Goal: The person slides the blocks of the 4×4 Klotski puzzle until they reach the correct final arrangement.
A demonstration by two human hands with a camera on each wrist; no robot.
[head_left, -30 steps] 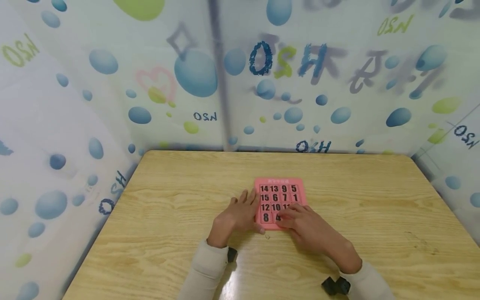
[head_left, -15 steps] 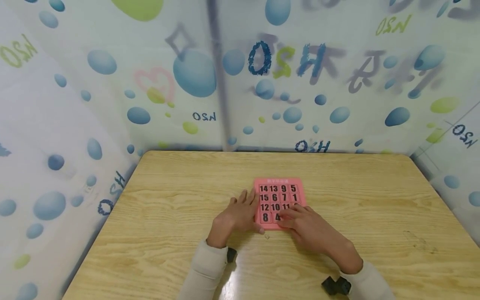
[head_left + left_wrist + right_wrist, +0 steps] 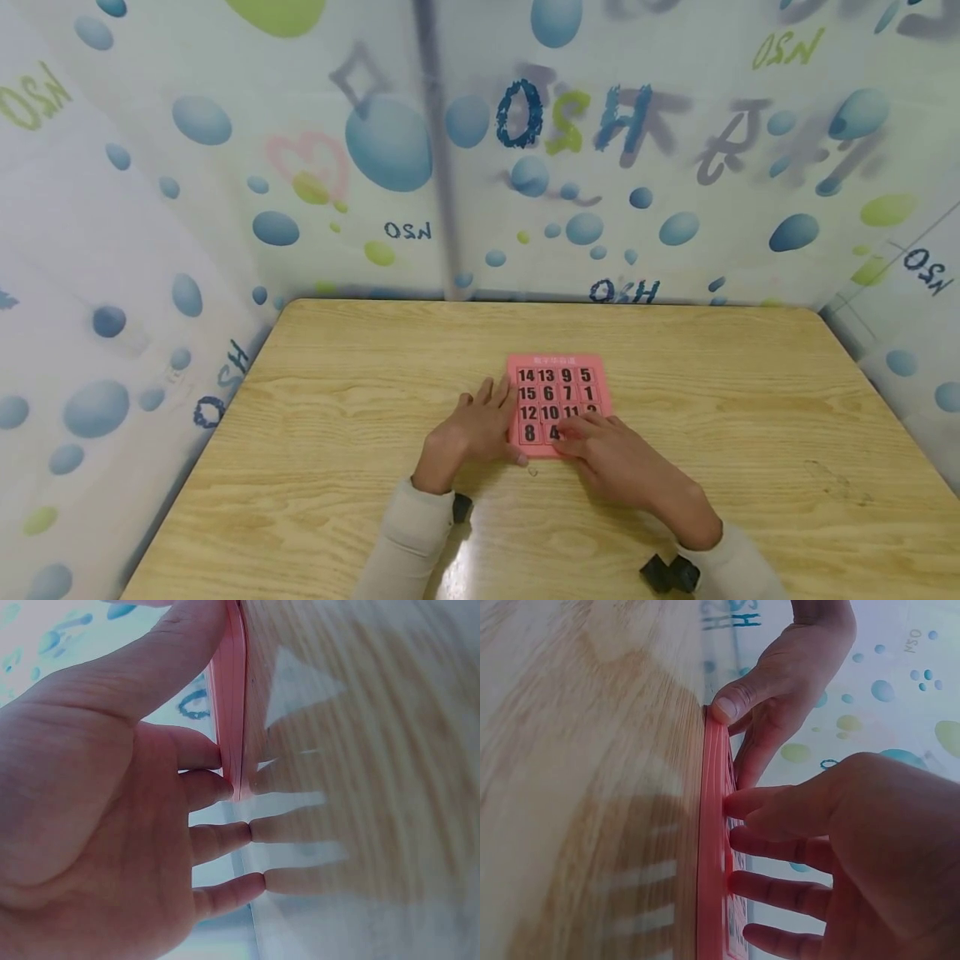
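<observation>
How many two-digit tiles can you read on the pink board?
6: tile 14 and tile 13, far row; tile 15, next row; tile 12, tile 10 and tile 11, third row. The right hand covers part of the pink board, so more may be hidden.

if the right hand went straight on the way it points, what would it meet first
The right hand appears to touch the number puzzle; straight on across it, the left hand is likely first, though depth is unclear.
</observation>
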